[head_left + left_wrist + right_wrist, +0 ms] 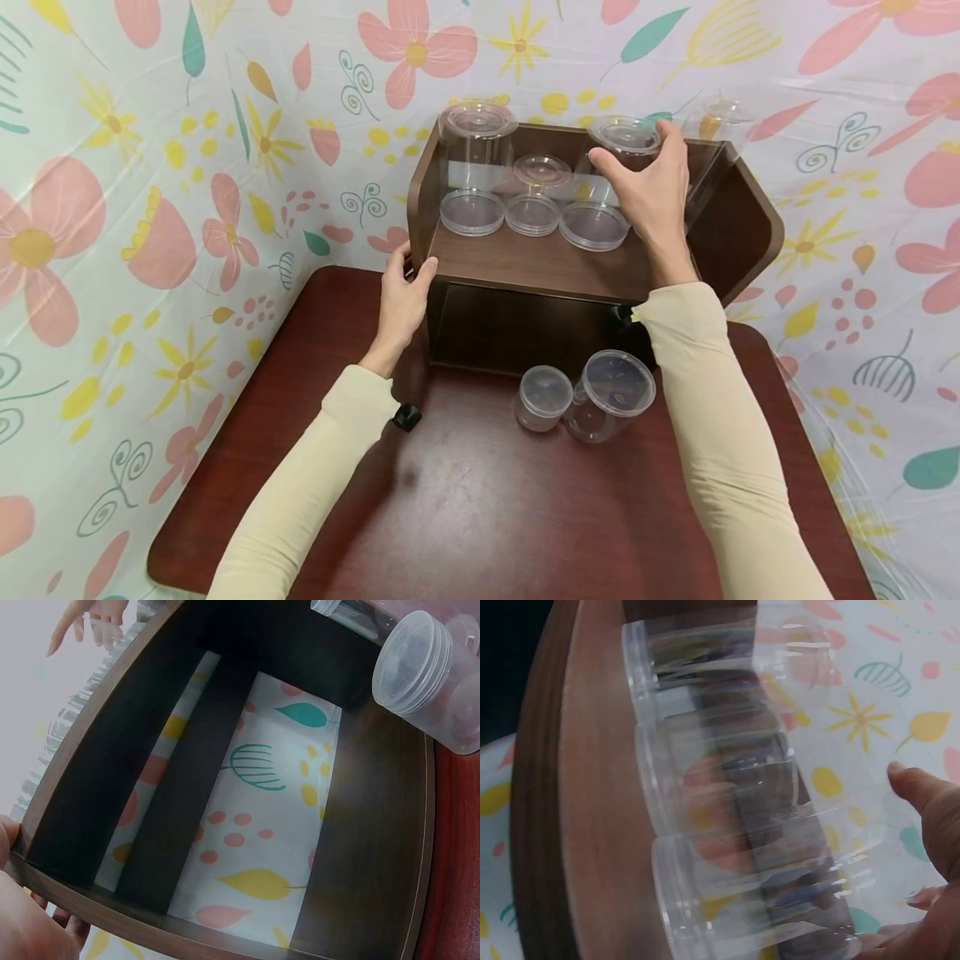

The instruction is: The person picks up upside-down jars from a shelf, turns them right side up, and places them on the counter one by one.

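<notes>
My left hand (401, 304) grips the left side panel of a brown wooden desk shelf (540, 265), thumb in front and fingers behind. My right hand (652, 183) is at the top of a clear plastic jar (594, 227), its thumb and forefinger spread around the upper end. That jar stands upside down on the upper shelf, lid end down. To its left are a shorter clear jar (532, 215) and a large clear jar (472, 212), also lid down. In the right wrist view the right thumb (922, 795) lies by the jar's upper end.
A small lidded jar (543, 400) and a bigger lidded jar (615, 387) stand on the dark red table (465, 517) before the shelf. Another tall clear container (720, 125) is at the upper shelf's right end. A flowered cloth (112, 250) hangs around the table.
</notes>
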Demonstrator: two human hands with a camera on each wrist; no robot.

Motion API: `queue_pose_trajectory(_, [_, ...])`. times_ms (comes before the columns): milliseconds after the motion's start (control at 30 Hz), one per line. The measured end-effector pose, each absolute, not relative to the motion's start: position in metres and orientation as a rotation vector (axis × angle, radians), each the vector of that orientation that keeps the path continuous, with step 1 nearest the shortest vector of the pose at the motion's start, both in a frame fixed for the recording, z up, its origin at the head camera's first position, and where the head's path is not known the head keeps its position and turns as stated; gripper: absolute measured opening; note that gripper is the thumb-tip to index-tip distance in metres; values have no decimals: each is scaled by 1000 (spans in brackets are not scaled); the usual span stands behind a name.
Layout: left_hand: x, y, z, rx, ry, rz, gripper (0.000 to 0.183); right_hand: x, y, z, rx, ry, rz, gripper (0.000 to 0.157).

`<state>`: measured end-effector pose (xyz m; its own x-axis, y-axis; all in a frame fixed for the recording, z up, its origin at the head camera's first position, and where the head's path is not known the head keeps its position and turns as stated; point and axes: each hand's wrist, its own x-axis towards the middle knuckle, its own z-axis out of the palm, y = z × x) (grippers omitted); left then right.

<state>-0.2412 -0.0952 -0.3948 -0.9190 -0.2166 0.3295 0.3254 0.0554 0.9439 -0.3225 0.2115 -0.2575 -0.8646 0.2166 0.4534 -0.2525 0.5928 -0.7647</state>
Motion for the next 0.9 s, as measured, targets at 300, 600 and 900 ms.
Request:
queue_pose_trajectory(300, [-241, -95, -396, -119, -1958, -1920, 47, -328, 209, -264, 57, -2222, 1202, 96])
queue_pose_trajectory(600, [-240, -95, -396, -121, -1961, -1927, 47, -318, 209, -269, 81, -2164, 1160, 87])
queue_pose_trajectory(900, [-238, -95, -394, -113, -1948, -1947, 48, -285, 213, -265, 94, -2072, 1233, 84])
